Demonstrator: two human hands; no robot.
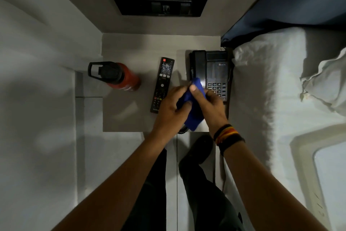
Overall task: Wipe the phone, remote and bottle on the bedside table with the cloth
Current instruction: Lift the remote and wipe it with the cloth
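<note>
Cloth (193,116) gripped by left hand (169,112) and right hand (210,107).

Remote (162,84) lies between bottle (119,76) and phone (211,73)

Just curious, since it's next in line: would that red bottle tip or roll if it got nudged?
The red bottle stands upright on the bedside table; tall and narrow, so a push near its black lid might tip it. Its round body would probably roll then. The weight can't be judged.
</note>
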